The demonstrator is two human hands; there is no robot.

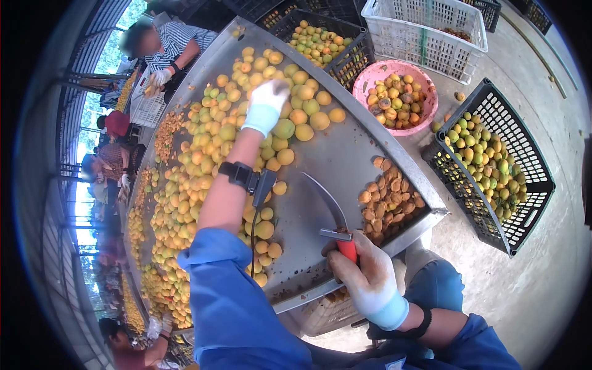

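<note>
Left hand (pixel 266 106) is out over the apricots (pixel 290 117) piled mid table (pixel 345 154), fingers curled down onto one, though I can't tell if that grip has closed yet. Right hand (pixel 368 280) sits at the near edge, grip tight around the red handle of the knife (pixel 336 216), curved blade pointing up. Best bet: grab one firm fruit and keep that blade well clear of my left arm. Pits (pixel 390 198) are heaped at the near right corner.

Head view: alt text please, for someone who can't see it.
A white-gloved left hand reaches into yellow apricots piled on a steel table; the gloved right hand grips a red-handled curved knife beside a heap of brown pits.
</note>
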